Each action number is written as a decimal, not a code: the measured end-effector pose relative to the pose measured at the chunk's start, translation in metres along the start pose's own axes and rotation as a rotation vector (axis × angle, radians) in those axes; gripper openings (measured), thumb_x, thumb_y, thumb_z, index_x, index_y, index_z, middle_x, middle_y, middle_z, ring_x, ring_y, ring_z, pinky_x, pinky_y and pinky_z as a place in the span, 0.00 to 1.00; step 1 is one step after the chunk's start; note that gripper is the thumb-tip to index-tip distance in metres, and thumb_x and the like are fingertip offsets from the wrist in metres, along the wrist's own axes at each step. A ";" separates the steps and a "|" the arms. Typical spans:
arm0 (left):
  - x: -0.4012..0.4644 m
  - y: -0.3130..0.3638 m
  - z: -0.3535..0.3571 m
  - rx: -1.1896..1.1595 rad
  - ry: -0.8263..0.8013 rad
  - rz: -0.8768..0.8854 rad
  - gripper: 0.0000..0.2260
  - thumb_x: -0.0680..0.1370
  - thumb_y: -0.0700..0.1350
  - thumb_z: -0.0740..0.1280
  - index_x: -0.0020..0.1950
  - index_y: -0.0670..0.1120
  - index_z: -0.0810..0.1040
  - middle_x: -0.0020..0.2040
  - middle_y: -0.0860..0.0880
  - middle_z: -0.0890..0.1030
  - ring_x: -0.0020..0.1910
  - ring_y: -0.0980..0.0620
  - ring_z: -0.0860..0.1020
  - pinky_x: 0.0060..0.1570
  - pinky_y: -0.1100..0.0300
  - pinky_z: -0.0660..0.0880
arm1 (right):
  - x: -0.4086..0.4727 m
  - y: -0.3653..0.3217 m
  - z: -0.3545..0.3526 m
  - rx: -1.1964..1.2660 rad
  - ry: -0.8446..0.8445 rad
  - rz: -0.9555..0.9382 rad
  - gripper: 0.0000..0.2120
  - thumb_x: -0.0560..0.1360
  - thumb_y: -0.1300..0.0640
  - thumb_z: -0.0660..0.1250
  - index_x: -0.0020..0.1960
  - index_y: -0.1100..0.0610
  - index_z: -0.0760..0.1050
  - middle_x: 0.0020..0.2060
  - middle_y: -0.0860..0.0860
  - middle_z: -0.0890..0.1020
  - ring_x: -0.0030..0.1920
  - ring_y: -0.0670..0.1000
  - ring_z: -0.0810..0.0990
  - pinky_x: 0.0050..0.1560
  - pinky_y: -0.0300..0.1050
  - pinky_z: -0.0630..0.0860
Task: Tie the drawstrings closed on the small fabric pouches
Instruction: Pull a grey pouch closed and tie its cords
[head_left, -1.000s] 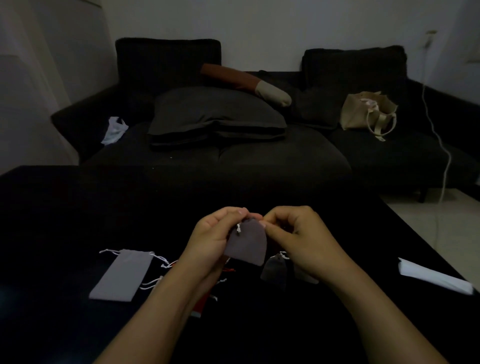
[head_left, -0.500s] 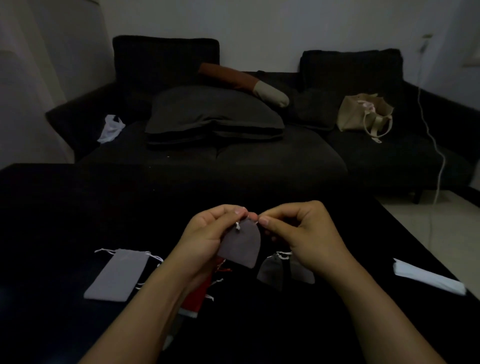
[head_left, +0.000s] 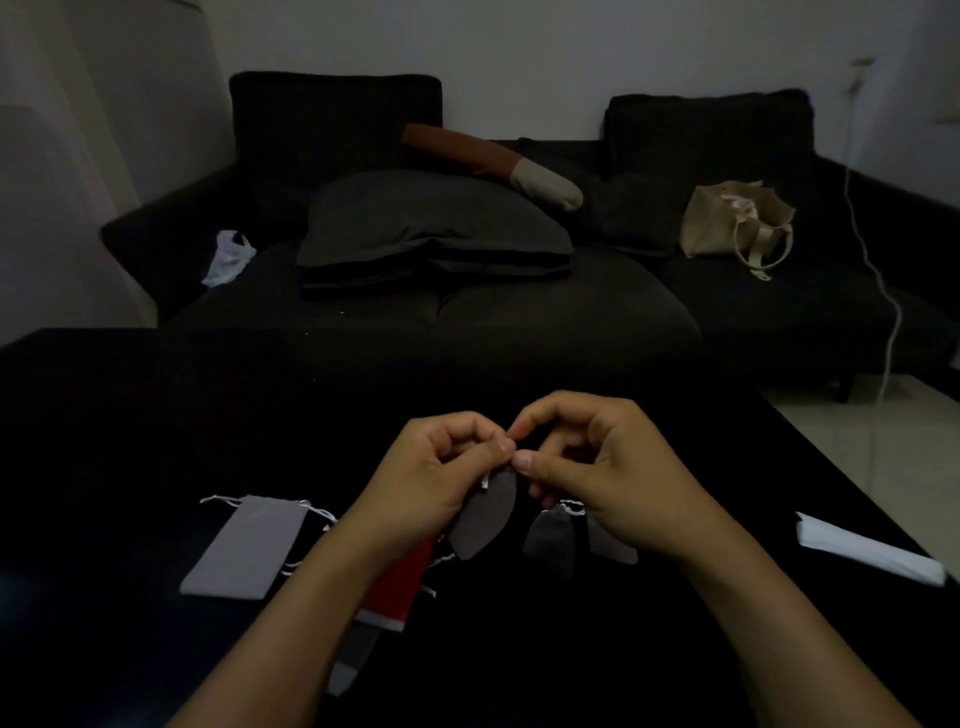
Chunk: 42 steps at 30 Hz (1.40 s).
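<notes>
A small dark grey-brown pouch (head_left: 485, 517) hangs above the black table (head_left: 156, 441), held at its gathered top. My left hand (head_left: 436, 473) pinches its top and a white drawstring end (head_left: 484, 484). My right hand (head_left: 597, 467) pinches the string at the same spot, fingertips touching the left thumb. A flat light grey pouch (head_left: 244, 548) with loose white strings lies to the left. A red pouch (head_left: 397, 582) lies under my left forearm. Two small grey pouches (head_left: 553, 538) with tied tops lie below my right hand.
A white folded paper (head_left: 867, 551) lies near the table's right edge. Behind the table stands a dark sofa (head_left: 519, 322) with a grey cushion (head_left: 431, 228), a beige bag (head_left: 732, 223) and a white plastic bag (head_left: 228, 257). A white cable (head_left: 883, 291) hangs at right.
Both hands stayed together at the pouch top. The pouch now hangs lower and tilted, seen more edge-on, and the right hand's fingers have curled more over the string.
</notes>
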<state>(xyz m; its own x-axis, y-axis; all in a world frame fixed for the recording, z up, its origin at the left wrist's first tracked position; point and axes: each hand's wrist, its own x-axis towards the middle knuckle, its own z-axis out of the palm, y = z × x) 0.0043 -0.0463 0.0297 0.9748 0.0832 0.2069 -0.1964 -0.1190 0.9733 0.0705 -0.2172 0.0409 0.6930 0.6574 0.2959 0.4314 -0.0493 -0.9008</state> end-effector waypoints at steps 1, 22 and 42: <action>-0.001 0.000 -0.001 -0.010 -0.013 0.003 0.05 0.76 0.40 0.68 0.41 0.42 0.81 0.35 0.45 0.80 0.35 0.53 0.75 0.35 0.67 0.70 | 0.000 0.000 -0.001 -0.002 0.004 0.003 0.08 0.73 0.64 0.74 0.47 0.52 0.82 0.31 0.57 0.83 0.33 0.51 0.83 0.36 0.44 0.80; -0.003 0.002 -0.009 -0.223 -0.113 -0.142 0.07 0.69 0.43 0.68 0.32 0.48 0.84 0.32 0.52 0.83 0.32 0.62 0.79 0.33 0.71 0.73 | -0.002 -0.004 0.007 0.325 -0.156 0.200 0.05 0.79 0.64 0.61 0.44 0.59 0.71 0.30 0.54 0.71 0.25 0.43 0.65 0.26 0.34 0.59; -0.002 0.002 0.000 -0.307 -0.029 -0.161 0.07 0.69 0.44 0.68 0.34 0.46 0.85 0.34 0.48 0.84 0.33 0.57 0.81 0.34 0.66 0.77 | 0.001 -0.007 0.010 0.216 0.008 0.135 0.06 0.78 0.66 0.65 0.43 0.60 0.77 0.24 0.49 0.76 0.24 0.42 0.68 0.25 0.31 0.63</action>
<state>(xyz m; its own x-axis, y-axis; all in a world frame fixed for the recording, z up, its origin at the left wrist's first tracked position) 0.0021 -0.0467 0.0312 0.9976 0.0477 0.0495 -0.0580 0.1974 0.9786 0.0618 -0.2087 0.0441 0.7412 0.6494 0.1698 0.2015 0.0260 -0.9791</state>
